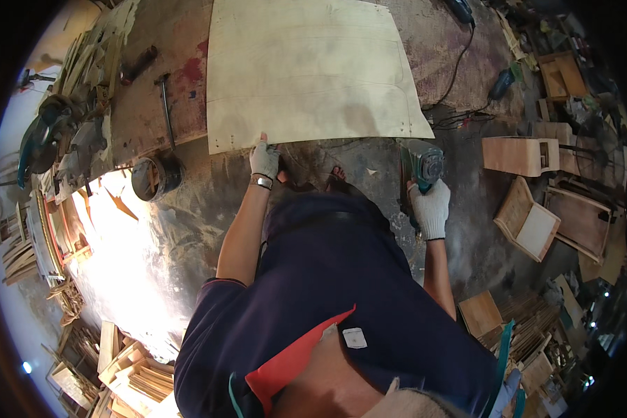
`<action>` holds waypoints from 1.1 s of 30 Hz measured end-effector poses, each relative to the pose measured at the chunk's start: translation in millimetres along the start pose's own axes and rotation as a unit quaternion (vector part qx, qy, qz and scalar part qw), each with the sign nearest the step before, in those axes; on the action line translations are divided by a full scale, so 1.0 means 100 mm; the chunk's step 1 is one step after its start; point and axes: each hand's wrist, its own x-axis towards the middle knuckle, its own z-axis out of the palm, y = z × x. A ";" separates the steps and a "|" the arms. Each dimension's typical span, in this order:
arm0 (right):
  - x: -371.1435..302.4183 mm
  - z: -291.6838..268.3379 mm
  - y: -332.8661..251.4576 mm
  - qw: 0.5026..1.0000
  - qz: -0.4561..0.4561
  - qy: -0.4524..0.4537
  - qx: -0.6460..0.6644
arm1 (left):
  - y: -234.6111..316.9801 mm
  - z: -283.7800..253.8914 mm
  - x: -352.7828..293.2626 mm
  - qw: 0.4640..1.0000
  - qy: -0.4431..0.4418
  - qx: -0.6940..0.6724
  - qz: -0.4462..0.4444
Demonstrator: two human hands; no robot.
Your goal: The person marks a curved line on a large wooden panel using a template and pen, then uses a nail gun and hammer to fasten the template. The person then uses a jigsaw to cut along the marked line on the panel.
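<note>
A large pale plywood sheet [306, 70] with thin dark lines across it lies on the worn worktable in front of me. My left hand [265, 159], in a white glove with bare fingertips, grips the sheet's near edge close to its left corner. One fingertip rests on top; the other fingers are partly hidden. At the near right corner, my gloved right hand [430, 207] is closed around a green and grey handheld power tool [425, 164]. The tool's front meets the sheet's edge, and I cannot make out its blade or bit.
A hammer [166, 111] lies on the worktable [143, 104] at left, above a round dark tin [153, 178]. Cords run from other power tools at far right. Wooden boxes [519, 155] stand on the floor at right; wood scraps [143, 380] are piled at lower left.
</note>
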 end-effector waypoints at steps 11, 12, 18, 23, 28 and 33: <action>-0.07 0.01 -0.08 0.990 -0.007 -0.114 0.078 | -0.12 -0.96 -0.81 0.998 -0.051 0.034 -0.011; -0.07 0.03 -0.12 0.991 -0.004 -0.120 0.066 | -0.09 -0.98 -0.89 0.999 -0.031 0.041 -0.011; 0.09 0.29 -0.24 0.986 -0.066 -0.153 -0.029 | -0.03 -1.50 -0.81 0.990 -0.005 0.139 0.000; 0.17 0.42 -0.29 0.983 -0.049 -0.154 -0.083 | 0.07 -0.82 -1.20 0.993 -0.004 0.116 0.008; 0.26 0.54 -0.22 0.979 -0.057 -0.164 -0.106 | 0.10 -1.07 -1.11 0.979 0.031 0.199 -0.018; 0.27 0.59 -0.62 0.971 -0.152 -0.176 -0.046 | 0.32 -0.95 -1.21 0.858 0.286 0.382 0.188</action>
